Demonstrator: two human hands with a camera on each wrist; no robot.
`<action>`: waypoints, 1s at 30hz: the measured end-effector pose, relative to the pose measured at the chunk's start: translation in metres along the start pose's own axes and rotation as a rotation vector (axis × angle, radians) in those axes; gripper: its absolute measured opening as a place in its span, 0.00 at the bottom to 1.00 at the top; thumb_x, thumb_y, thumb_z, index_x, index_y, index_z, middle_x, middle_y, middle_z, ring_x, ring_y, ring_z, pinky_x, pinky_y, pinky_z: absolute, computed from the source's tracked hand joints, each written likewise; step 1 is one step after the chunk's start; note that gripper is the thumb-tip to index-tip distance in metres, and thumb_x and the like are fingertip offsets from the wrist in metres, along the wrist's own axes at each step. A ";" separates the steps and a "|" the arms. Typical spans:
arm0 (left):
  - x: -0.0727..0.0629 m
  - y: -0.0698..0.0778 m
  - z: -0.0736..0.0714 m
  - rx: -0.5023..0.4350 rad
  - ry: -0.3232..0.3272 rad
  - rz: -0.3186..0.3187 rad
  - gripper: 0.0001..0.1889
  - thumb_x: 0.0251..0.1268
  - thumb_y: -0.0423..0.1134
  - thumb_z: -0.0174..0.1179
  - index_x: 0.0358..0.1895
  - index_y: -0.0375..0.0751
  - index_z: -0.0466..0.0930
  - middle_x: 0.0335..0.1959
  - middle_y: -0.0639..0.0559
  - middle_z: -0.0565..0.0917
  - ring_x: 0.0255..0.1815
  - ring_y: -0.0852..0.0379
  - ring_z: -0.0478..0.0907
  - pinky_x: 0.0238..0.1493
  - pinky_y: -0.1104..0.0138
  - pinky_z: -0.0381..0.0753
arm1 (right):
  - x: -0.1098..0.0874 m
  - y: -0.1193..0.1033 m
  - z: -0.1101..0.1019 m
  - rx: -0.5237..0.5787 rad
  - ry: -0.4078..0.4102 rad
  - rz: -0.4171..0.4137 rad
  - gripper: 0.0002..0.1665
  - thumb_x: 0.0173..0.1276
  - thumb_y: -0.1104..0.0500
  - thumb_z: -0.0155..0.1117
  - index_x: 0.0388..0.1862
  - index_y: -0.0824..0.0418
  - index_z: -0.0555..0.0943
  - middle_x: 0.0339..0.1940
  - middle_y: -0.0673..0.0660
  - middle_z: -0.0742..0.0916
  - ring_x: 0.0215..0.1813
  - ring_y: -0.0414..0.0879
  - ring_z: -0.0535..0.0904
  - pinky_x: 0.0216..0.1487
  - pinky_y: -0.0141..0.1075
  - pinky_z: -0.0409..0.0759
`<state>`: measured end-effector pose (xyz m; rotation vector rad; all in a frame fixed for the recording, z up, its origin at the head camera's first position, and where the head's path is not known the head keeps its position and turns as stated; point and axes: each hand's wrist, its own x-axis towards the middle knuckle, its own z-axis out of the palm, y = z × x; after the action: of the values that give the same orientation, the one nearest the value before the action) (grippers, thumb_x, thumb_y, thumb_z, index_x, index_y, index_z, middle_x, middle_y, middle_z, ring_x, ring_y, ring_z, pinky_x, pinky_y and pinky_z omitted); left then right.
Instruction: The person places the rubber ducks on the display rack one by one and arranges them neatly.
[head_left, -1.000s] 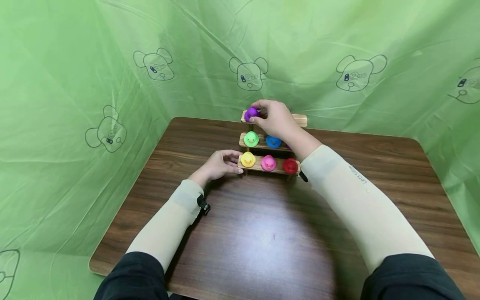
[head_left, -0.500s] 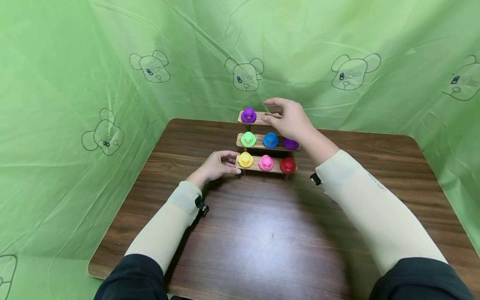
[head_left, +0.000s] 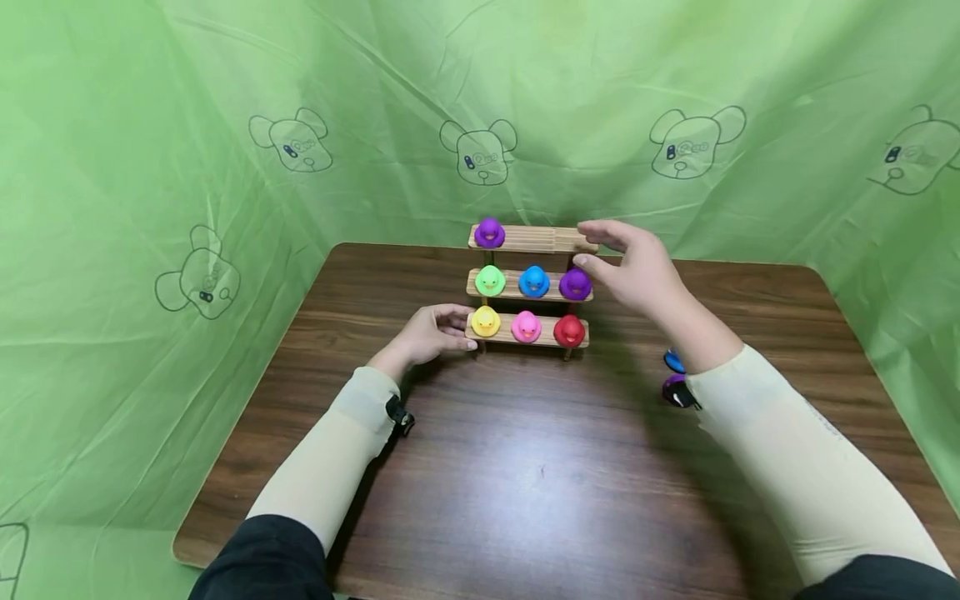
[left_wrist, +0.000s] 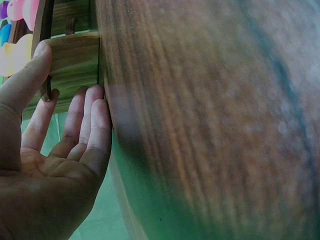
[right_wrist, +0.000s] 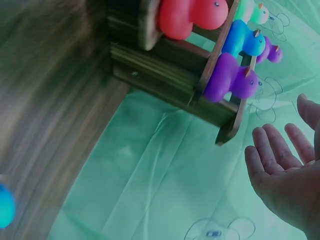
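A three-tiered wooden display rack holds small rubber ducks. The top tier bears a purple duck at its left end. On the middle tier sit a green duck, a blue duck and another purple duck. Yellow, pink and red ducks line the bottom tier. My left hand holds the bottom tier's left end, thumb at the front edge, fingers along the side. My right hand, fingers spread and holding nothing, is by the top tier's right end.
On the brown table, a blue duck and a purple one lie partly hidden by my right wrist. A green sheet with mouse-like drawings hangs behind the table and along its sides.
My right hand has let go of the purple duck on the top tier's left end. It has moved right and towards me, uncovering the rack and the two table ducks. My left hand stays.
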<state>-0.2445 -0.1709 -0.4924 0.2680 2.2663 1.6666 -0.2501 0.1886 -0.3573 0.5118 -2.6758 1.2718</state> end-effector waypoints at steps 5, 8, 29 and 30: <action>0.000 -0.001 0.002 0.017 -0.003 0.001 0.31 0.55 0.29 0.80 0.65 0.38 0.82 0.52 0.40 0.86 0.52 0.46 0.85 0.51 0.63 0.86 | -0.026 0.014 -0.015 -0.019 0.037 0.020 0.31 0.72 0.48 0.74 0.71 0.53 0.80 0.66 0.56 0.85 0.69 0.58 0.78 0.71 0.56 0.72; 0.000 -0.002 0.003 0.032 -0.003 0.004 0.31 0.55 0.30 0.81 0.64 0.39 0.82 0.52 0.42 0.87 0.53 0.47 0.85 0.51 0.63 0.86 | -0.041 0.024 -0.022 -0.021 0.052 0.040 0.30 0.72 0.49 0.74 0.70 0.54 0.80 0.66 0.56 0.85 0.70 0.59 0.78 0.71 0.56 0.72; 0.000 -0.003 0.000 0.052 -0.001 0.024 0.32 0.55 0.31 0.81 0.65 0.39 0.82 0.53 0.40 0.86 0.53 0.44 0.85 0.53 0.62 0.86 | -0.113 0.099 -0.049 -0.232 0.020 0.275 0.32 0.71 0.40 0.73 0.64 0.58 0.83 0.56 0.67 0.88 0.55 0.64 0.85 0.53 0.59 0.80; 0.000 -0.003 0.000 0.051 -0.001 0.023 0.31 0.55 0.31 0.80 0.65 0.39 0.82 0.53 0.40 0.86 0.53 0.44 0.85 0.53 0.62 0.86 | -0.115 0.103 -0.049 -0.247 0.003 0.285 0.32 0.71 0.40 0.73 0.64 0.59 0.82 0.56 0.67 0.88 0.55 0.65 0.85 0.54 0.60 0.80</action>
<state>-0.2443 -0.1718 -0.4949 0.3074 2.3155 1.6211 -0.1804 0.3153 -0.4312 0.0996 -2.9246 0.9727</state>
